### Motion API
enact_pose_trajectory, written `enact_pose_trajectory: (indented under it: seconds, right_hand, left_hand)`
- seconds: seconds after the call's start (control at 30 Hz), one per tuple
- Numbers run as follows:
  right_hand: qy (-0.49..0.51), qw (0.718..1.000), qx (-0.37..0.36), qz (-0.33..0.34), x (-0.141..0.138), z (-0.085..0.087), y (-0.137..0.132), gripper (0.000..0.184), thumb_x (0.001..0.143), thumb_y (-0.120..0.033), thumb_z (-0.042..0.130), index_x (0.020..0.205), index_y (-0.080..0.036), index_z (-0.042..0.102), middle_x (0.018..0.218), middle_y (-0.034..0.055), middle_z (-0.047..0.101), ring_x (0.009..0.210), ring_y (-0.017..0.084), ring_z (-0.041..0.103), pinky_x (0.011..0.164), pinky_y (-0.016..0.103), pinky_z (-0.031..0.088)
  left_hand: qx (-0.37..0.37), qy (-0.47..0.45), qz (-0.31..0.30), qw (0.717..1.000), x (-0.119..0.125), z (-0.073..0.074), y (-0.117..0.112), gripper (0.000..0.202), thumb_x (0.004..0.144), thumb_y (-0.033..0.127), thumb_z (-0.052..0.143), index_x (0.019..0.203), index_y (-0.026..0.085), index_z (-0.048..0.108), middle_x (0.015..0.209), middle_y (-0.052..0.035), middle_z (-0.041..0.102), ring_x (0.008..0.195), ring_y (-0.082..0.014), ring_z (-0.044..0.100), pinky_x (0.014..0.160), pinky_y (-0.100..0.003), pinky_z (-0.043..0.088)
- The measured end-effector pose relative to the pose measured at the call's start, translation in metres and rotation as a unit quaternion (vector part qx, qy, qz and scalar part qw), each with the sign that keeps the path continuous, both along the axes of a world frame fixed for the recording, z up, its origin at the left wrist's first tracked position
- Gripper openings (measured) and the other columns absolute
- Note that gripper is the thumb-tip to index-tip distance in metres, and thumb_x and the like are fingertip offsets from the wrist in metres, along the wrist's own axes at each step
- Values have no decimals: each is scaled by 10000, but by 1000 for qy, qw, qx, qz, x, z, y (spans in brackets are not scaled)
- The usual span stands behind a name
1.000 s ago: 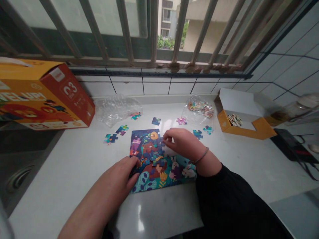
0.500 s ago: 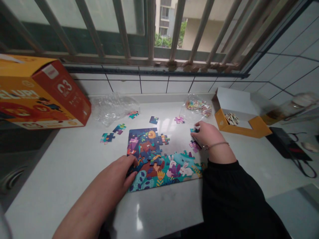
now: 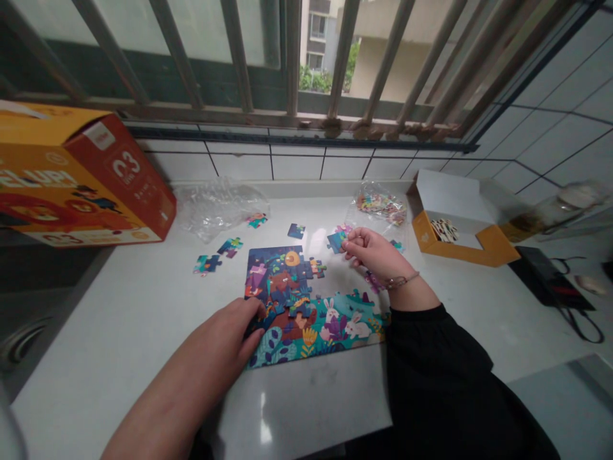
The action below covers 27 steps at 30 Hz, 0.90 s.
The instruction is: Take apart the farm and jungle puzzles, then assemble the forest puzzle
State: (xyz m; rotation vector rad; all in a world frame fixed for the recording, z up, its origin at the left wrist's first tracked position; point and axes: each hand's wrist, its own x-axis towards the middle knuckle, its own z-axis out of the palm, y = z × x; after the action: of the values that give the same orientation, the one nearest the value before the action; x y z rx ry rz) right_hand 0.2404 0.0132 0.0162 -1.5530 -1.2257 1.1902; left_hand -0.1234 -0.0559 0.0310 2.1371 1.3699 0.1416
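Observation:
A partly assembled jigsaw puzzle (image 3: 335, 326) lies on the white counter, showing rabbits, a bear and plants, with a gap at its upper right. My left hand (image 3: 242, 322) rests on its left edge, thumb and index finger apart. Some fingers there are hidden. Above the gap, my right hand (image 3: 366, 249) pinches a blue-teal puzzle piece (image 3: 336, 241) between thumb and fingers. Just behind that piece, a pink puzzle piece (image 3: 343, 228) is partly covered. A purple puzzle piece (image 3: 372, 281) lies under my right wrist. One loose dark blue puzzle piece (image 3: 296, 230) lies behind the puzzle.
Joined pieces (image 3: 207, 264) and more loose pieces (image 3: 230, 246) lie to the left. Behind are a crumpled clear bag (image 3: 215, 207) and a bag of pieces (image 3: 380, 207). A large orange box (image 3: 119, 185) stands left; an open yellow box (image 3: 460, 249) and black phone-like object (image 3: 550, 278) lie right.
My right hand has moved left with a blue-teal piece, now lifted in front of the pink one. A small teal piece shows behind that hand. My left hand stays on the puzzle.

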Motion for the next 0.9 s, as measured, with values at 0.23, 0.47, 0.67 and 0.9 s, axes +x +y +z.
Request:
enact_pose_trajectory:
  seconds: [0.23, 0.47, 0.67, 0.9]
  right_hand:
    - [0, 998, 39, 48, -9, -7, 0, 365, 983, -222, 720, 1345, -225, 670, 792, -24, 748, 683, 151, 675, 624, 266, 543]
    - [19, 999, 31, 29, -17, -14, 5, 189, 989, -286, 722, 1152, -235, 642, 759, -31, 725, 668, 158, 699, 616, 266, 556]
    - [36, 999, 27, 8, -21, -18, 8, 182, 1005, -343, 723, 1137, -227, 677, 777, -8, 714, 727, 173, 740, 639, 274, 587]
    - [-36, 998, 46, 21, -22, -22, 9, 259, 1015, -388, 667, 1189, -207, 727, 778, -13, 707, 589, 135, 597, 563, 263, 473]
  left_hand:
    - [4, 6, -7, 1000, -4, -7, -1, 221, 1016, 375, 548, 1126, 227, 670, 1199, -154, 742, 1080, -340, 716, 948, -481, 563]
    - [9, -2, -1, 1000, -3, -7, -1, 183, 1000, 360, 583, 1106, 246, 681, 1170, -122, 757, 1063, -314, 718, 940, -444, 566]
    - [9, -5, -1, 1000, -2, -5, -1, 178, 991, 352, 584, 1092, 244, 683, 1149, -121, 753, 1038, -319, 718, 931, -447, 563]
    - [4, -5, 2, 1000, -2, -4, -1, 177, 987, 363, 589, 1093, 249, 674, 1155, -120, 758, 1023, -307, 717, 941, -444, 570]
